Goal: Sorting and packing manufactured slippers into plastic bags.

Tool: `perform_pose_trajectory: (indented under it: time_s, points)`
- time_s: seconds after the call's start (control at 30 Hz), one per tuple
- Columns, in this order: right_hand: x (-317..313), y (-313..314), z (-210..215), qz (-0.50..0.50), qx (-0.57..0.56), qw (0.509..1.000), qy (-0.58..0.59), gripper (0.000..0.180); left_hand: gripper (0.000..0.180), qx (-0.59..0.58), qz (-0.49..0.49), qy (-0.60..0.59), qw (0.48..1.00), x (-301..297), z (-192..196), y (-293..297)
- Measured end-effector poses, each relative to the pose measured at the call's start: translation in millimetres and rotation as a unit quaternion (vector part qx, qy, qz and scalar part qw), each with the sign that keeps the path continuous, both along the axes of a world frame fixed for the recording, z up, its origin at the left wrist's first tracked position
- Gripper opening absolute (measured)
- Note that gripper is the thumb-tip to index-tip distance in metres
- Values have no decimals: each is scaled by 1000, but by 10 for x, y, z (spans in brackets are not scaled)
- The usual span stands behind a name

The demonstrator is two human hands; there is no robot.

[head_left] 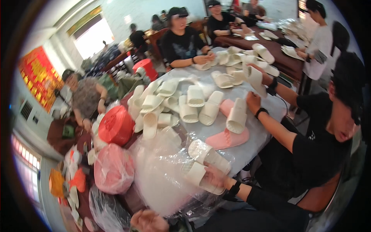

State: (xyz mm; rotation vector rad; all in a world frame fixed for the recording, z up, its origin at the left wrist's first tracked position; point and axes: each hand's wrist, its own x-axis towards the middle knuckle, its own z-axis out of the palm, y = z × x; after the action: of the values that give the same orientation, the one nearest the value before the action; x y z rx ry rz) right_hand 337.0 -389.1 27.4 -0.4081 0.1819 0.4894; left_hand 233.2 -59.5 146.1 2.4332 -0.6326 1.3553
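My right hand [213, 178], with a black wristband, grips a pair of cream slippers [204, 164] that lies inside a clear plastic bag [162, 181]. The hand looks hazy through the film. My left hand [148, 221] sits at the bottom edge of the picture, fingers curled on the bag's lower edge. The bag lies on the near end of a table covered with a grey cloth [266, 108].
Many loose cream slippers [195, 96] and a pink pair [228, 137] cover the table. A red bundle [116, 125] and a pink bagged bundle [113, 168] lie at the left. A co-worker in black [309, 154] sits at my right handling a slipper; other people sit around.
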Motion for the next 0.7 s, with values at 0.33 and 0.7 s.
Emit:
perform_pose_trajectory:
  time_s: [0.33, 0.7]
  points:
    - [-44, 132, 315, -7, 79, 996, -29, 43, 59, -492, -57, 577, 650, 462, -870, -1220]
    - [-71, 356, 239, 17, 141, 989, 35, 38, 73, -727, -107, 392, 554, 600, -835, -1448]
